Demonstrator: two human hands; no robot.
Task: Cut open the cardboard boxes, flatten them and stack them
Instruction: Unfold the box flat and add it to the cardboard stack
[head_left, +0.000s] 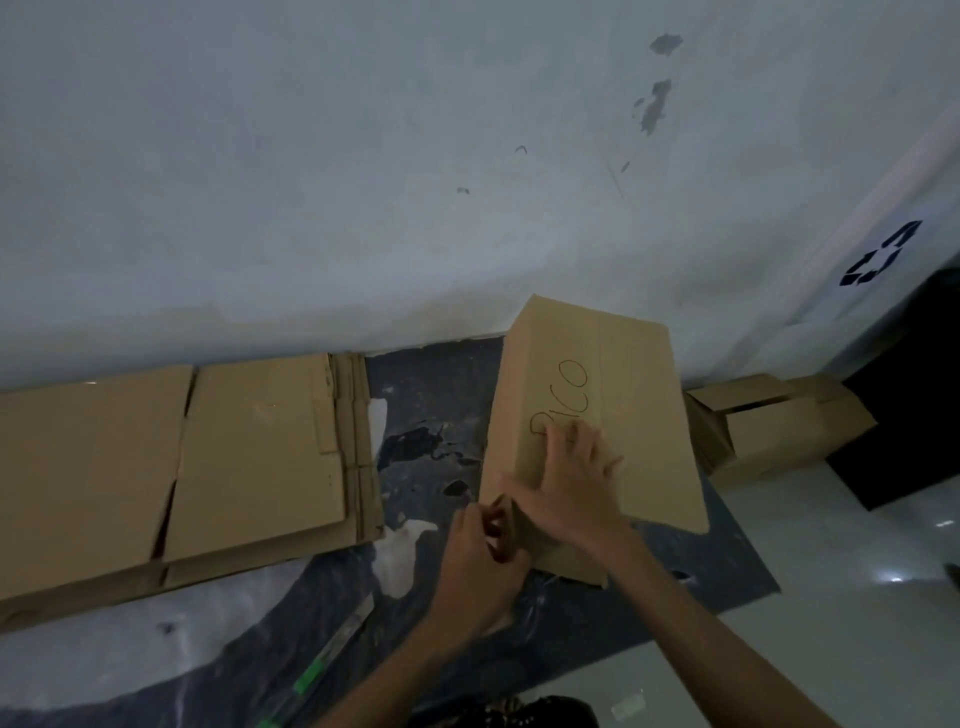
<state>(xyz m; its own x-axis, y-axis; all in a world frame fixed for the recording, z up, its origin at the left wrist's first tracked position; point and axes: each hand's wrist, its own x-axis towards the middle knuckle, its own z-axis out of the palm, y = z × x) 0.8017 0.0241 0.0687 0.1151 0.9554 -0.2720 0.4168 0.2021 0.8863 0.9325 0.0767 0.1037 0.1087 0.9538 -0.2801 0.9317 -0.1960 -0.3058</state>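
Dark sheeting (431, 410) covers the floor below a scuffed white wall (363, 182). The right hand (569, 483) lies flat with fingers spread on the box (613, 374), which stands on the sheeting. The left hand (478, 566), fingers curled, pinches the box's near corner. A flattened stack (234, 457) lies to the left against the wall, and more boxes (774, 426) sit to the right.
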